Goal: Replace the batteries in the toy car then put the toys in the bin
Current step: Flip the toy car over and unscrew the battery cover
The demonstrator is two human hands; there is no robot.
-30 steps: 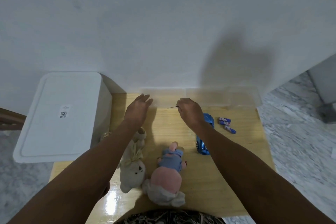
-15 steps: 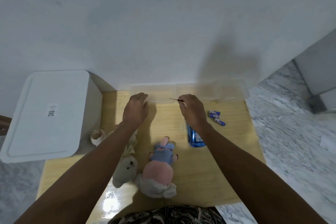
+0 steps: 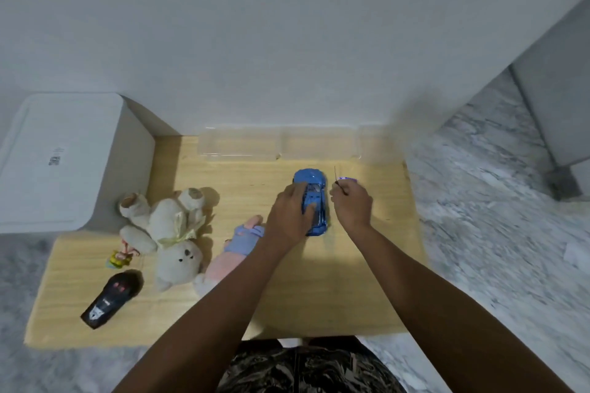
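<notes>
A: Head view, quick. Where's the car?

B: Small glossy blue plastic toy car (image 3: pixel 311 201) sits centre-right of the frame on the pale wooden table (image 3: pixel 335 281), nose toward the wall. Left hand (image 3: pixel 289 217) lies over its left side, fingers curled onto the roof, gripping it; looks like steadying it for the battery job.

A: Right hand?

B: Right hand (image 3: pixel 352 206) is just right of the car, fingers pinching a thin dark metal tool (image 3: pixel 338 180) that points up-frame, probably a small screwdriver for the battery hatch. Too thin to confirm.

A: Batteries?

B: A bit of purple-blue small battery (image 3: pixel 346 178) peeks out above the right hand; the rest is hidden.

A: Bin?

B: Clear plastic bin (image 3: pixel 281 145) against the wall, upper centre, kept near for the toys later.

A: Other toys?

B: Cream plush bear (image 3: pixel 172 233) and pink plush doll in blue clothes (image 3: pixel 236 249) left of centre, black remote control (image 3: pixel 110 301) lower left. White lidded box (image 3: pixel 64 159) at far left.
</notes>
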